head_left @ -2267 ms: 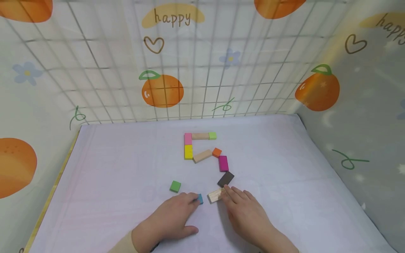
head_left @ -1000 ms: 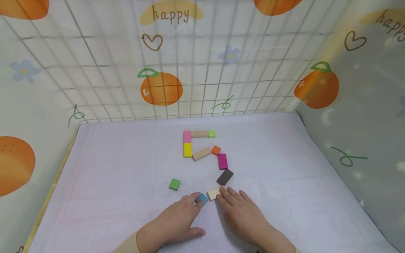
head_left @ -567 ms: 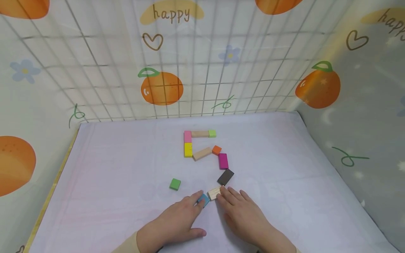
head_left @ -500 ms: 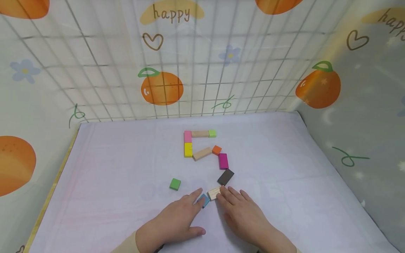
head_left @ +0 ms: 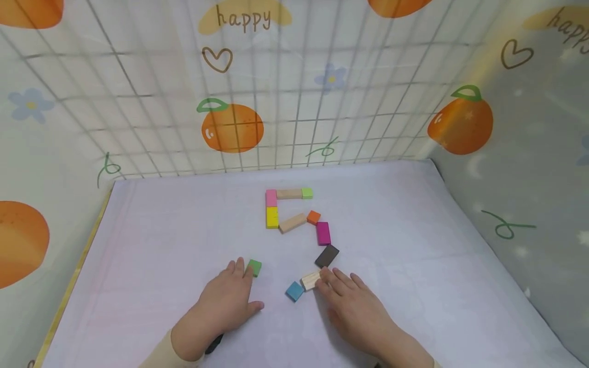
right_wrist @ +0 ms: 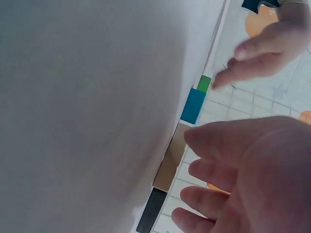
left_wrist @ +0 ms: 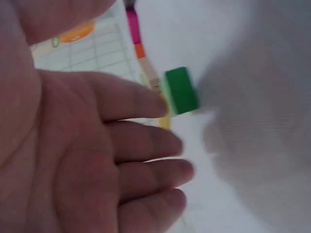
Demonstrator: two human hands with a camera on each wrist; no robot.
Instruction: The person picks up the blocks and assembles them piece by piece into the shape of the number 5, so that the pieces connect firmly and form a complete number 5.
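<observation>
My left hand (head_left: 225,299) reaches over the white cloth with fairly straight, spread fingers. Its index fingertip overlaps the left edge of a green block (head_left: 255,268) in the head view; the left wrist view has that green block (left_wrist: 181,91) just beyond the fingertips. My right hand (head_left: 359,313) rests its straight fingers at the right end of a pale wooden block (head_left: 310,281). A blue block (head_left: 295,291) lies at the wooden block's lower left corner, let go by both hands. In the right wrist view, the wooden block (right_wrist: 171,160) sits between the blue and dark ones.
A dark brown block (head_left: 327,256), magenta block (head_left: 323,233), orange block (head_left: 314,217) and tan block (head_left: 293,223) curve up to a yellow block (head_left: 272,217). A pink block (head_left: 271,198), another tan bar (head_left: 289,194) and a light green block (head_left: 307,193) lie beyond. A printed curtain (head_left: 377,102) surrounds the cloth.
My left hand slid the blue block right to the wooden block's corner, released it, then moved left to the green block. The right hand stays by the wooden block.
</observation>
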